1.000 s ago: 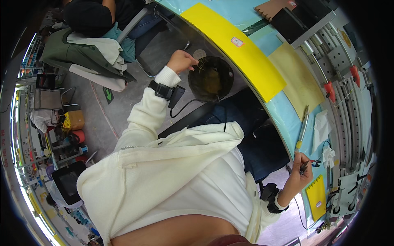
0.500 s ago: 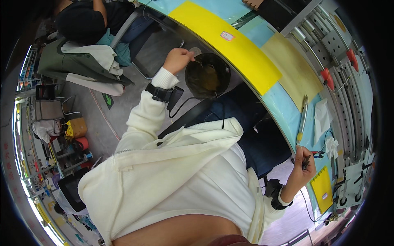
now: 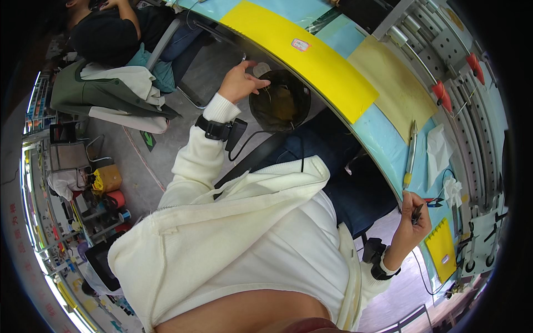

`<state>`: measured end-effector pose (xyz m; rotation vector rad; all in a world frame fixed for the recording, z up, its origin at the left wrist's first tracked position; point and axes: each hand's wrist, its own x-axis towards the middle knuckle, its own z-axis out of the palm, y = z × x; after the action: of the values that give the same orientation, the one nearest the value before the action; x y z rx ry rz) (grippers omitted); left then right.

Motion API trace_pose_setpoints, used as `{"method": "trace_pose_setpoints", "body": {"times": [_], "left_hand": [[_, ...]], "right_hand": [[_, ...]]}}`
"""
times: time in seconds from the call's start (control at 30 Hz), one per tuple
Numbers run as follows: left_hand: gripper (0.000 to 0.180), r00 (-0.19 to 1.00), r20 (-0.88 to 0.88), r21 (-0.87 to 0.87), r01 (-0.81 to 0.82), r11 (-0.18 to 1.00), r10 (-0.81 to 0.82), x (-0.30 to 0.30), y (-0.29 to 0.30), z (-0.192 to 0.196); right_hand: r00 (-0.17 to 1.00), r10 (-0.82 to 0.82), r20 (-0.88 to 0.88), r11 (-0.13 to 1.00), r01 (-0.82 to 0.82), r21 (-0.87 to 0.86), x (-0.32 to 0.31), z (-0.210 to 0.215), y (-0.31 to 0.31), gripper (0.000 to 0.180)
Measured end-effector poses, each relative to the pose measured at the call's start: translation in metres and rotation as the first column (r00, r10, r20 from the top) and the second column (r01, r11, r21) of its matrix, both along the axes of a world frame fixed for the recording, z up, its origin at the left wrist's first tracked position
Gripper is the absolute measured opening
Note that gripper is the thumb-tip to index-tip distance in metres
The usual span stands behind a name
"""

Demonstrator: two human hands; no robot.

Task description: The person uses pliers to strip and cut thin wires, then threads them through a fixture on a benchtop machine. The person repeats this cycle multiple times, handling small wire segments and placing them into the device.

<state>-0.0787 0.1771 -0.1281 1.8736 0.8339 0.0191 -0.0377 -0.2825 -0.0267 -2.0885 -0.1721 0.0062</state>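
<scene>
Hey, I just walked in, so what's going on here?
A person in a cream jacket has the left hand, fingers parted, at the near-left rim of a dark bin. The right hand, by the edge of the blue-covered table, is closed around a small dark pointed tool. A slim pen-like tool lies just beyond it. Someone in black sits at upper left.

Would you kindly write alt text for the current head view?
A person's left hand hovers over the edge of a round black bin, while the right hand holds a dark pointed object at a light-blue-covered table bearing a long yellow sheet.
</scene>
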Motion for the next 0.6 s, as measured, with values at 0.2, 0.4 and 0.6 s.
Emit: {"method": "trace_pose_setpoints", "body": {"times": [0.2,0.4,0.6], "left_hand": [[0.029,0.988,0.128,0.006,-0.089,0.996,0.087,0.000,-0.001,0.007],[0.027,0.822,0.542,0.033,-0.231,0.972,0.178,0.009,-0.033,0.062],[0.025,0.804,0.553,0.237,0.102,0.966,-0.220,0.036,-0.114,0.120]], "right_hand": [[0.997,0.038,0.070,0.999,-0.038,-0.004,0.001,-0.001,0.001,0.009],[0.995,0.086,-0.054,0.992,-0.080,0.098,0.006,0.017,0.015,0.013],[0.971,0.144,0.189,0.982,-0.117,-0.146,0.038,0.029,0.050,0.010]]}}
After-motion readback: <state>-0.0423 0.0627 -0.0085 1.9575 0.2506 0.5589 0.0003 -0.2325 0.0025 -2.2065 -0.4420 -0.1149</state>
